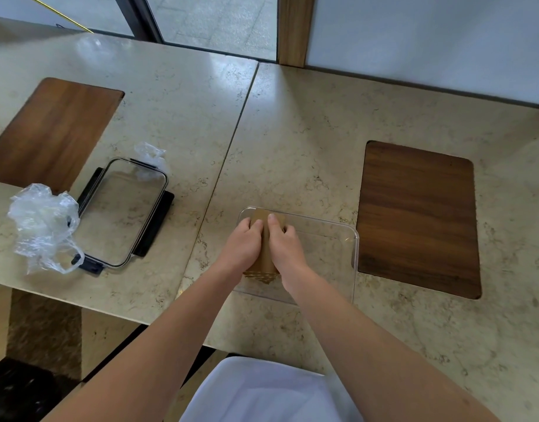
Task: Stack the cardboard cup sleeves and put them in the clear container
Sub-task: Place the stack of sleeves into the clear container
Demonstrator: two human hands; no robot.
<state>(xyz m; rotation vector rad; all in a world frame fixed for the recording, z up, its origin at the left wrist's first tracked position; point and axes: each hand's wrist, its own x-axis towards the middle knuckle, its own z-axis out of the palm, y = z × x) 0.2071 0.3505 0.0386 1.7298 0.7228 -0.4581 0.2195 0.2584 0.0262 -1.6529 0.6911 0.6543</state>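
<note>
A stack of brown cardboard cup sleeves (264, 254) lies inside the clear container (338, 236), against its left side. My left hand (245, 243) grips the stack's left side and my right hand (285, 245) grips its right side, both with fingers curled over the top. The stack's near end shows its layered edges at the container's front. My hands hide most of the stack's sides.
The container's lid (122, 210), clear with black clips, lies on the left table. Crumpled clear plastic bags (41, 226) sit beside it and behind it (149, 156). Dark wooden inlays are at the left (52, 129) and right (417, 217). A seam (231, 141) divides the two tables.
</note>
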